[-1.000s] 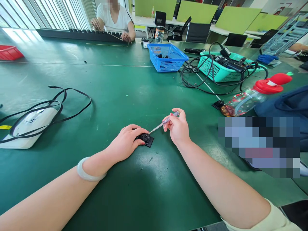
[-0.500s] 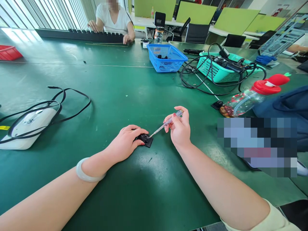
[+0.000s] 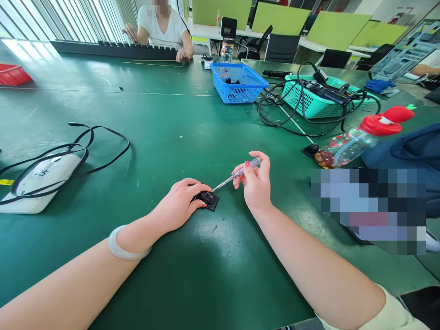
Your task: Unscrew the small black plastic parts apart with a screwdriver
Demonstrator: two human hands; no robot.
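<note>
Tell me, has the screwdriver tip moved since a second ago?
Hardly. The screwdriver tip still sits at the black part on the table; only the handle in the right hand rose slightly.

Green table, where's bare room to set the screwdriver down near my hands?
Bare green table lies between your forearms, and between the left hand and the white device. Crowded at the far right: blue basket, teal basket, black cables, bottle.
</note>
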